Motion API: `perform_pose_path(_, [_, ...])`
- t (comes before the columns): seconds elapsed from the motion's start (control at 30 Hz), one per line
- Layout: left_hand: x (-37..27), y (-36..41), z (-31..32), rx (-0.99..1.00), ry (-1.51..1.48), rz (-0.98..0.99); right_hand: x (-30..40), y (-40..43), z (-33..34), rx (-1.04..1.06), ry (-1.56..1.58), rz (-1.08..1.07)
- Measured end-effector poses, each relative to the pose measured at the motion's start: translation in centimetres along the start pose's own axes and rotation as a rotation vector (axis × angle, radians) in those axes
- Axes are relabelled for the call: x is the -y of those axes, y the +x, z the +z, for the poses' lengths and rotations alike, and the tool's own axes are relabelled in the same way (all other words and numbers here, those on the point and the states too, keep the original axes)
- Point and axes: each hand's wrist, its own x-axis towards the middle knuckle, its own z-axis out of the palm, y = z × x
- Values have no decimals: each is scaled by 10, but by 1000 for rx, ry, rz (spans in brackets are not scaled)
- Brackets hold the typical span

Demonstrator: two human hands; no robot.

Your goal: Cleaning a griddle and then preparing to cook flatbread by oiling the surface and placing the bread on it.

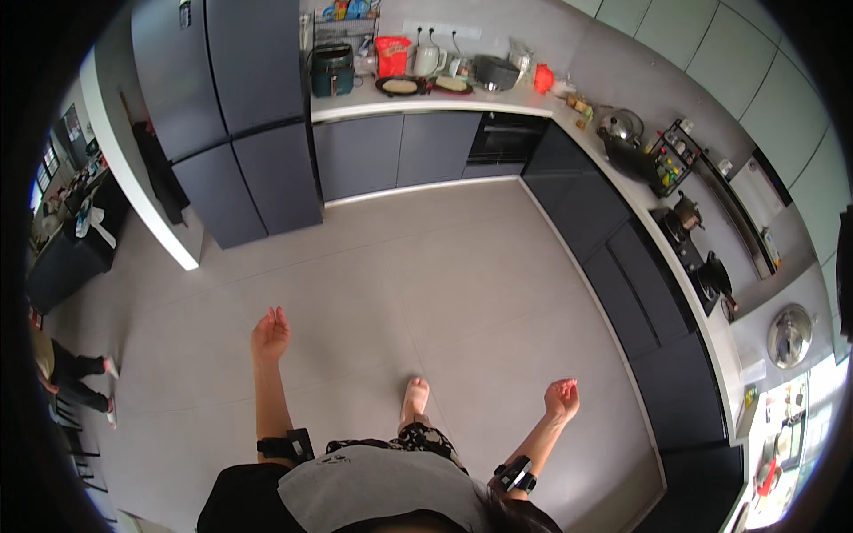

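Note:
My left hand (pixel 271 335) is held out over the floor, empty, its fingers loosely bent with a small gap at the tips. Lower on the right, my right hand (pixel 563 398) has its fingers curled toward the palm; no object shows in it, and how closed it is stays unclear. Neither hand touches anything. Between them, one foot in a pale slipper (pixel 416 396) stands on grey floor tiles (pixel 373 300). Each forearm wears a strapped black device, one on the left (pixel 286 446) and one on the right (pixel 514 473).
A dark grey refrigerator (pixel 246 120) stands ahead on the left beside a white wall edge (pixel 143 173). The counter (pixel 506 101) turns the corner, carrying crepe pans (pixel 402 86), a kettle (pixel 428 61) and a stove (pixel 693 263). Another person (pixel 76 373) is at far left.

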Motion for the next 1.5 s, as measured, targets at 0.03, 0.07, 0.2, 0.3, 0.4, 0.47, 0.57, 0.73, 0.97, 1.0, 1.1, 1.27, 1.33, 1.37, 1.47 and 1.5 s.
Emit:
perform_pose_path(0.03, [15,24,14,35,27,-20,-1,25,8,19,28,-9])
perform_pose_path(0.07, [30,47,29,72,55,-38,-2,54,19,38,56,-15])
perform_pose_path(0.2, [66,126,71,12,24,-83,-33,134,80,89,-16,15])
perform_pose_path(0.3, [108,167,124,65,51,-70,-56,189,131,105,-66,-51])
perform_pose_path(0.4, [135,210,154,17,34,-35,-82,239,162,215,-104,98])
perform_pose_path(0.47, [145,241,164,-14,7,-62,-96,273,174,174,-117,95])
perform_pose_path(0.57, [144,302,167,-27,2,-68,-121,323,188,94,-112,73])
perform_pose_path(0.73, [148,408,213,-5,-25,-67,-157,411,209,140,-103,84])
perform_pose_path(0.97, [165,544,292,59,-48,-52,-228,510,289,152,-109,36])
perform_pose_path(1.0, [169,560,303,102,-35,-78,-235,521,299,151,-99,13])
perform_pose_path(1.1, [181,607,321,123,1,-178,-254,538,320,147,-59,8])
perform_pose_path(1.27, [238,667,361,61,81,-217,-244,577,327,120,-61,-63])
perform_pose_path(1.33, [264,686,373,38,109,-233,-233,590,328,118,-65,-80])
perform_pose_path(1.37, [279,695,379,44,135,-273,-226,594,330,123,-53,-102])
perform_pose_path(1.47, [335,712,404,-6,152,-332,-200,605,332,102,-2,-167])
perform_pose_path(1.5, [355,718,414,-54,132,-329,-191,611,335,88,31,-188])
